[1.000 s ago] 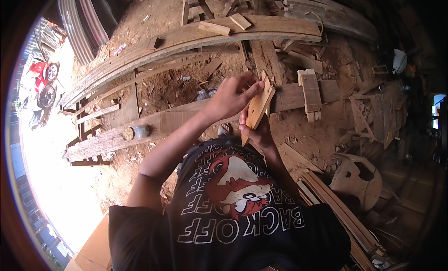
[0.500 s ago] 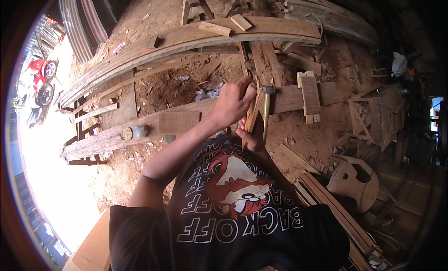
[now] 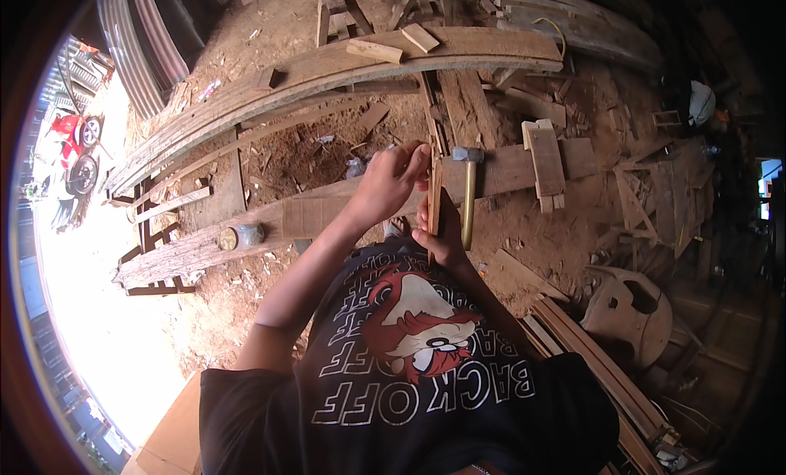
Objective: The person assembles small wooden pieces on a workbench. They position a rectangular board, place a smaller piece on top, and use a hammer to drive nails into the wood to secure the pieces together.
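Note:
My right hand (image 3: 442,229) is wrapped round a narrow wooden piece (image 3: 435,193), which stands lengthwise in front of my chest. At its upper left side, my left hand (image 3: 391,179) is closed with thumb and fingers pinched together. Whatever those fingertips may hold is too small to make out. Just right of the wooden piece is a hammer (image 3: 469,189), its metal head away from me and its handle toward me. The head lies over a long plank bench (image 3: 503,171); whether the handle touches my right hand cannot be seen.
A glass jar (image 3: 241,236) lies on the plank's left part, near a flat board (image 3: 315,217). Stacked wood blocks (image 3: 547,164) sit to the right. Beyond runs a long thick beam (image 3: 327,70) with offcuts on it. A cut-out wooden panel (image 3: 629,315) leans at the right.
My left hand has shifted slightly left and no longer covers the top of the wooden piece. That piece has turned more upright. The hammer looks almost unmoved.

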Tool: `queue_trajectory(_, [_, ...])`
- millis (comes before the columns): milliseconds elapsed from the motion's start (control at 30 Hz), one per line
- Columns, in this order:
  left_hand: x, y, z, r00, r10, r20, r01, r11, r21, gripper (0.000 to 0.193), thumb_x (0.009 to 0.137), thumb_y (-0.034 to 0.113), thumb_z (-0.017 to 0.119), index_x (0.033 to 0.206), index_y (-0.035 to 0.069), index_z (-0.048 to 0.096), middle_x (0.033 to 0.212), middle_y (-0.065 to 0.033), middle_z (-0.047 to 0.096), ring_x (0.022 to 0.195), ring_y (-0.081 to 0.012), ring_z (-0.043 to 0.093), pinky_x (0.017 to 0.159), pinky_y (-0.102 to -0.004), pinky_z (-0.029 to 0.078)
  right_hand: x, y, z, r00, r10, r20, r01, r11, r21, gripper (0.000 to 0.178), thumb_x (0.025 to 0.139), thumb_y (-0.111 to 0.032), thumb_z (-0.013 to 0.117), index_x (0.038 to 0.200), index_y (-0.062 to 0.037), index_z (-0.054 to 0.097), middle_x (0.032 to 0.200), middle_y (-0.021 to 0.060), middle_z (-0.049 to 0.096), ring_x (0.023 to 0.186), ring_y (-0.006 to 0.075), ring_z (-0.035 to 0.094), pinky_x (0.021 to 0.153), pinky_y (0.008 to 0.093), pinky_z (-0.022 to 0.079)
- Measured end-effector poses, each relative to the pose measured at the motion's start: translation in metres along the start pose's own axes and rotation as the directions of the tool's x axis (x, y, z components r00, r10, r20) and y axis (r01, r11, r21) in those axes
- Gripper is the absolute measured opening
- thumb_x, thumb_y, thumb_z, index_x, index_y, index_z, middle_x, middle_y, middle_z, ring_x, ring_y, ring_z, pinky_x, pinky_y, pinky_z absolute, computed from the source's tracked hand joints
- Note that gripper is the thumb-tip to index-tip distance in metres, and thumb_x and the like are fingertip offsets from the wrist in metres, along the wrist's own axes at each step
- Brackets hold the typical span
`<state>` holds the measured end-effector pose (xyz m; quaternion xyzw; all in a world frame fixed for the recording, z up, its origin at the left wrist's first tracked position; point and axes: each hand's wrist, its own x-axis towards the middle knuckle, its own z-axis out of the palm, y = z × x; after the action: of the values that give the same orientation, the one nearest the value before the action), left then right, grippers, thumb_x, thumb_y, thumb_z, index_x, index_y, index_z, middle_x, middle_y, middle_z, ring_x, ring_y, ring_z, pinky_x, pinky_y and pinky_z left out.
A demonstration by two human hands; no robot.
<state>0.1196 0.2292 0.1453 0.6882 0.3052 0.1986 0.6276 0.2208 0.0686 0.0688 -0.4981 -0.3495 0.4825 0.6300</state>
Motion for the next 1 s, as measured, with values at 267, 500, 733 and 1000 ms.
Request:
queue_trajectory(267, [-0.008,0.013,-0.026,0.809,0.582,0.087,-0.523,0.644,0.559,0.015,0.103,0.007,0.06,0.094,-0.003,0.054,0.085,-0.019,0.053,0.081,-0.0431,0.058,0.075,-0.0486,0.05,0.004,-0.012,0.0,0.995,0.063,0.071,-0.063,0.998,-0.008,0.085,0.072,-0.015,0.077,0.15,0.003,0.05,0.11,0.0048,0.06,0.093,0.0137,0.057,0.085,0.0312,0.048])
queue_trajectory(500, [-0.011,0.018,-0.008,0.921,-0.382,0.077,0.313,0.608,-0.729,0.039,0.112,0.038,0.056,0.087,0.008,0.06,0.085,-0.003,0.064,0.074,-0.0126,0.059,0.065,-0.0327,0.049,0.023,-0.028,-0.001,0.972,-0.199,0.123,0.228,0.926,-0.3,0.08,0.076,-0.015,0.075,0.149,0.0054,0.05,0.133,0.0201,0.067,0.123,0.0303,0.067,0.108,0.0419,0.05])
queue_trajectory(733, [-0.014,0.017,0.005,0.961,0.171,-0.216,-0.227,0.935,-0.274,0.025,0.108,0.025,0.066,0.103,0.001,0.064,0.087,-0.0058,0.067,0.07,-0.0152,0.066,0.066,-0.0362,0.056,0.012,-0.014,-0.009,0.994,-0.087,0.069,0.099,0.975,-0.197,0.084,0.075,-0.016,0.073,0.153,0.0053,0.047,0.141,0.0202,0.061,0.13,0.0306,0.061,0.112,0.0439,0.045])
queue_trajectory(1000, [-0.01,0.023,-0.008,0.934,0.342,-0.104,-0.298,0.905,0.305,0.018,0.104,0.015,0.065,0.104,-0.003,0.065,0.087,-0.0219,0.065,0.08,-0.0406,0.067,0.071,-0.0459,0.052,0.012,-0.007,-0.011,0.987,-0.134,0.085,0.144,0.98,-0.136,0.079,0.077,-0.009,0.076,0.148,-0.0006,0.044,0.099,-0.0022,0.044,0.082,0.0081,0.045,0.074,0.0216,0.042])
